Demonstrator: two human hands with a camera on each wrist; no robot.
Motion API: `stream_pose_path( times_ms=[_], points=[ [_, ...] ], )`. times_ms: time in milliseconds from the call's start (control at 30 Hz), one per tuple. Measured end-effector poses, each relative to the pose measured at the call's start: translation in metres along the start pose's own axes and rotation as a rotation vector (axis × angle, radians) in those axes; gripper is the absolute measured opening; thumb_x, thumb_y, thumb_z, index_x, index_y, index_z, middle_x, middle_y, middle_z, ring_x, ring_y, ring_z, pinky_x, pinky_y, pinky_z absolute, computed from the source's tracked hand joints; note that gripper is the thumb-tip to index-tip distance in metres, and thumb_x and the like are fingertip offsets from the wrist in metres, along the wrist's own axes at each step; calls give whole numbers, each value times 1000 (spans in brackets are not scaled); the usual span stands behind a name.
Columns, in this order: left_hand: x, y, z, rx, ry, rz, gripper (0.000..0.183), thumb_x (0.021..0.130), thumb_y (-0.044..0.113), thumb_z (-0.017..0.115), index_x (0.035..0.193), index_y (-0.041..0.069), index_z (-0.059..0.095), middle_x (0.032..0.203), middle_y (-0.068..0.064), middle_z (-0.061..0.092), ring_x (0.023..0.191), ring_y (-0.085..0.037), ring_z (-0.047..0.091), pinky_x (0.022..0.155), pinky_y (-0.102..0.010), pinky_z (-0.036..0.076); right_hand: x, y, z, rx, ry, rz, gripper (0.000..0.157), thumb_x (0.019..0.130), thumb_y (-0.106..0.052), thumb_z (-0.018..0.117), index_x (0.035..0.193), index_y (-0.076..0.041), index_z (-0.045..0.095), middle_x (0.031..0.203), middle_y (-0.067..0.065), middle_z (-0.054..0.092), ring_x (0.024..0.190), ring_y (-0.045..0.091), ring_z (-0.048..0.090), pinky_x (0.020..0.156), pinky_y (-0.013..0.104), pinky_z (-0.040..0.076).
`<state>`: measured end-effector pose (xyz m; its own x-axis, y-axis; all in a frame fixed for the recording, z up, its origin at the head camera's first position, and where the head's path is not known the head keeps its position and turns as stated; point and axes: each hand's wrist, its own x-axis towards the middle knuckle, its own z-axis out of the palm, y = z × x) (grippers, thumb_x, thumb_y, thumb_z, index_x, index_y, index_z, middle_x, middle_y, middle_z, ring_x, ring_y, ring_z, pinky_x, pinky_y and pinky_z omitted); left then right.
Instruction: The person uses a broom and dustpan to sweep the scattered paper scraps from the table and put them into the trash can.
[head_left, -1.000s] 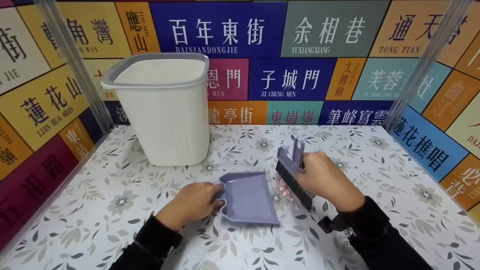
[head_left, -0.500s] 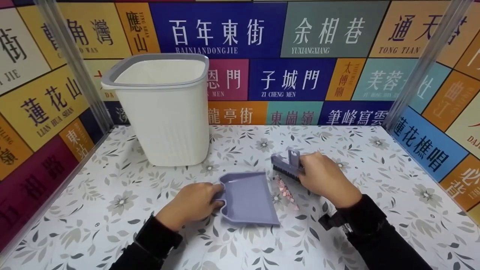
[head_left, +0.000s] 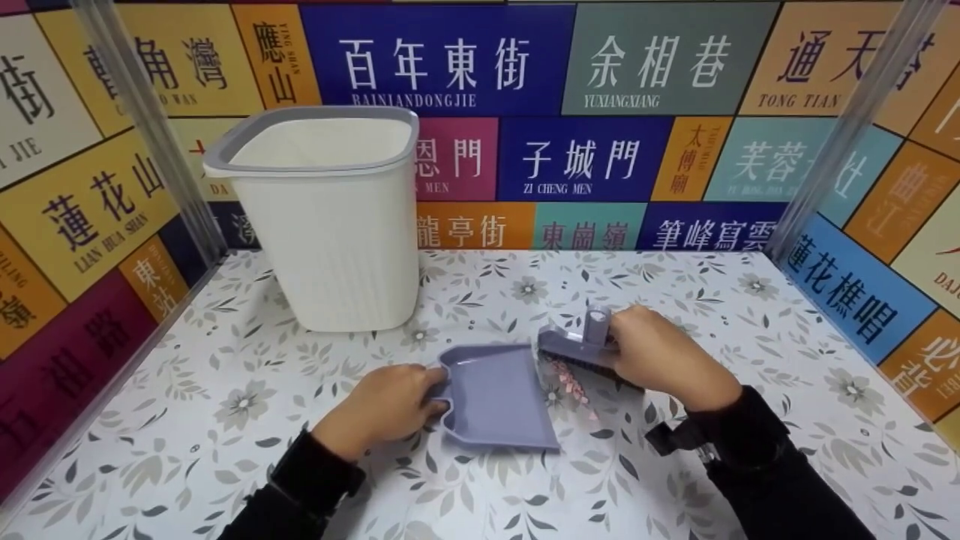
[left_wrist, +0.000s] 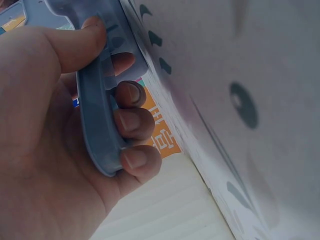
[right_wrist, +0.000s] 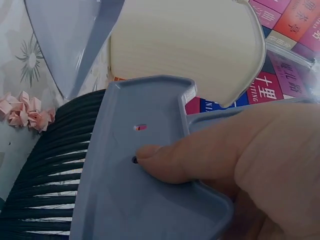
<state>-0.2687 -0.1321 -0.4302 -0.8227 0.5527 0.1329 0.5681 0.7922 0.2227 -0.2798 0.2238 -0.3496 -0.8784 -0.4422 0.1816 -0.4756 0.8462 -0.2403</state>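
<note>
A grey-purple dustpan (head_left: 495, 397) lies on the patterned tabletop, its wide edge facing right. My left hand (head_left: 390, 401) grips its handle (left_wrist: 97, 120), fingers curled round it in the left wrist view. In my right hand (head_left: 664, 356) is a matching hand brush (head_left: 574, 346) with dark bristles (right_wrist: 55, 165); the thumb presses on its back in the right wrist view. Small pink scraps (head_left: 571, 382) lie in a short line between the dustpan's edge and the brush. The brush's far end comes right up to the dustpan's upper right corner.
A tall white bin (head_left: 341, 240) with a grey rim stands at the back left, behind the dustpan. Printed sign panels (head_left: 431, 60) wall the table on the back and both sides. Clear corner posts (head_left: 832, 142) rise at the back.
The brush first lifted up and away from the pink scraps, then came down nearer the dustpan's upper right corner, turned flatter. The left hand and dustpan have stayed put.
</note>
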Motion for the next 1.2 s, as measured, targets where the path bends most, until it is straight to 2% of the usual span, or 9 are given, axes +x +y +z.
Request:
stream_pose_path(
  times_ms=[233,400,567,667,767,867,967,1100,1200],
  points=[
    [-1,1,0,-1,3,1,27,100,28,75,120,12,69,91,-5,71,90,-29,72,87,-51,60,-4,5,-11,88,-61,-60,21,77,13,77,76,-8,74,76,3,71,69,15,62,68,41,59],
    [-1,0,0,-5,8,6,26,100,27,75,119,11,70,93,-6,72,92,-30,72,87,-51,60,-7,7,-16,125,-68,-104,19,80,8,82,86,-10,79,83,2,76,76,19,72,75,44,63],
    [-1,0,0,-5,8,10,25,99,27,76,118,12,70,90,-5,71,88,-29,71,85,-50,60,-10,5,-22,155,-6,-142,18,84,5,83,93,-10,81,91,3,79,86,27,77,81,47,63],
    [-1,0,-1,2,2,1,25,100,28,75,117,12,69,90,-5,70,88,-28,71,85,-50,60,-13,0,-27,137,51,-147,17,85,4,82,93,-11,80,92,4,80,86,27,77,80,47,64],
    [-1,0,-1,2,-2,-7,25,100,28,75,117,12,69,90,-5,70,88,-29,71,86,-51,60,-13,-7,-27,105,91,-110,13,87,2,79,90,-10,79,85,4,78,76,22,74,71,43,62],
    [-2,0,-2,7,-5,-12,26,100,29,75,119,12,69,91,-5,70,88,-28,70,86,-51,60,-10,-13,-23,82,92,-27,10,88,0,75,83,-9,73,73,3,68,62,16,60,56,36,51],
    [-2,1,-1,5,-12,-18,29,100,30,75,122,12,69,92,-5,71,89,-28,70,87,-51,60,-8,-18,-15,73,67,70,13,89,0,72,79,-7,66,66,3,58,56,17,51,50,33,43],
    [-1,1,-1,-2,-12,-17,31,101,32,74,124,12,70,93,-4,71,89,-27,70,88,-50,60,-7,-21,-4,63,66,123,17,87,3,70,76,-7,61,67,5,59,57,20,57,50,34,49],
    [0,1,0,2,-2,-5,30,100,30,75,123,12,70,93,-6,72,89,-28,71,87,-50,60,-6,-22,1,58,67,132,20,86,2,68,73,-9,59,67,6,60,58,21,59,51,36,52]
  ],
)
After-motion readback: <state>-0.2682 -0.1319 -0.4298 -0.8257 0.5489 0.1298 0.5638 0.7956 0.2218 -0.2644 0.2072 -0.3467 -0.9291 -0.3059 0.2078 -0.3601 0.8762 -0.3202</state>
